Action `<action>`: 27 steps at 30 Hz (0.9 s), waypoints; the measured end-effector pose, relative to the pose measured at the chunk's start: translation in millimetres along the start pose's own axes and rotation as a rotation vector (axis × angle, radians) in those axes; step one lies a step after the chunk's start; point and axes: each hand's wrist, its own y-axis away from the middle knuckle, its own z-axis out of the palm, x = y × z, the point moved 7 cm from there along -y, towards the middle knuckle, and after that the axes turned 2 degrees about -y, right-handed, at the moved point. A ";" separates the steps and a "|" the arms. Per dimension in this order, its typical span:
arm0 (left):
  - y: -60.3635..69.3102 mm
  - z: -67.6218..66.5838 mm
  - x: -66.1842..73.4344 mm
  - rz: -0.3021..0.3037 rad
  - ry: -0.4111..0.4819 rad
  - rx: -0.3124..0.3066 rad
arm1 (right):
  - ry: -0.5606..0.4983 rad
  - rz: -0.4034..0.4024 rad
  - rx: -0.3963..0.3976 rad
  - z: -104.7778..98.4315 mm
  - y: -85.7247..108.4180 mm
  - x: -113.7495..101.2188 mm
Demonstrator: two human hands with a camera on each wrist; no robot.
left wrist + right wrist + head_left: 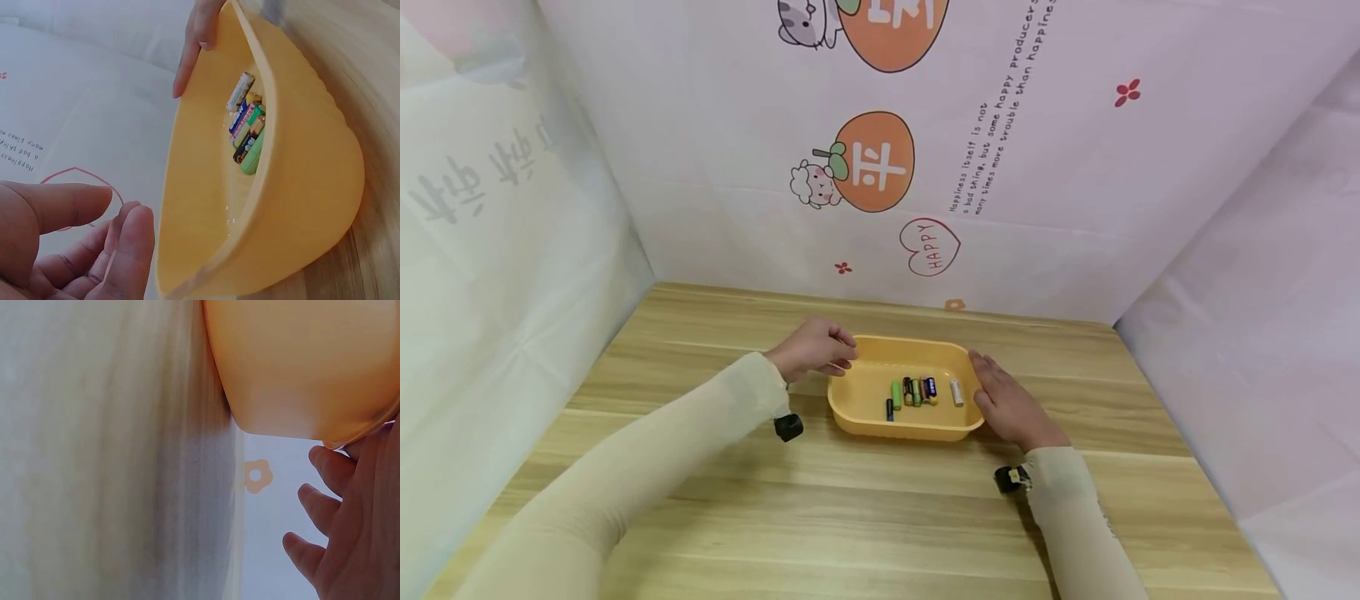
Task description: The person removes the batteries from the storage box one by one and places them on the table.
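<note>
A yellow plastic basin (pixel 917 430) stands on the wooden table. Inside it lie several batteries: a light green one (pixel 897 395), a small dark blue one (pixel 890 409), a white one (pixel 957 392) apart at the right, and a row between them with a blue-and-purple one (pixel 930 390). At the basin's left rim is my left hand (pixel 817 347), fingers loosely bent; the left wrist view shows a gap between thumb (pixel 75 203) and forefinger, with nothing held. My right hand (pixel 1011 406) rests on the right rim with its fingers fairly straight; the right wrist view shows them spread, touching the rim.
Behind the table (pixel 865 517) rises a white printed sheet (pixel 737 208), with more sheeting at the left (pixel 512 250) and right (pixel 1247 333). Small black cameras sit on the left wrist (pixel 788 427) and right wrist (pixel 1009 479).
</note>
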 end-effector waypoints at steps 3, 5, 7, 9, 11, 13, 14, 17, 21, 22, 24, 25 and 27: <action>-1.7 4.8 1.2 0.002 0.004 -0.007 | 0.003 -0.004 0.000 0.4 -1.1 0.6; -3.2 6.6 1.5 -0.003 0.003 -0.004 | 0.005 -0.003 0.000 0.6 -1.5 0.8; -4.3 8.2 1.3 -0.006 0.000 -0.002 | 0.006 0.000 0.000 0.4 -1.4 0.5; -5.4 10.5 0.9 -0.006 -0.006 -0.005 | 0.005 0.001 0.003 0.0 -1.0 0.1; -6.5 13.1 0.1 -0.005 -0.011 -0.012 | 0.003 0.003 0.004 0.1 -0.6 -0.2; -7.0 16.0 -0.2 -0.004 -0.017 -0.022 | -0.001 0.004 0.001 0.3 -0.3 -0.3; -7.4 17.4 -0.1 -0.003 -0.014 -0.027 | -0.002 0.004 0.001 0.2 -0.4 -0.2; -7.6 20.4 0.9 -0.003 -0.005 -0.034 | -0.006 0.001 0.001 0.1 -0.4 -0.7; -9.6 25.1 -0.4 -0.004 -0.001 -0.044 | -0.005 -0.004 0.005 0.3 -0.1 -1.4; -10.4 26.6 -1.2 -0.009 -0.002 -0.045 | -0.004 -0.004 0.005 0.2 0.0 -1.6; -13.0 29.6 -3.4 -0.014 -0.005 -0.051 | 0.000 -0.001 0.004 0.1 0.3 -1.6; -14.2 31.2 -4.6 -0.020 -0.005 -0.052 | 0.000 0.000 0.003 0.1 0.3 -1.5; -16.6 33.8 -7.0 -0.034 -0.012 -0.051 | -0.003 0.002 0.001 -0.1 0.6 -1.6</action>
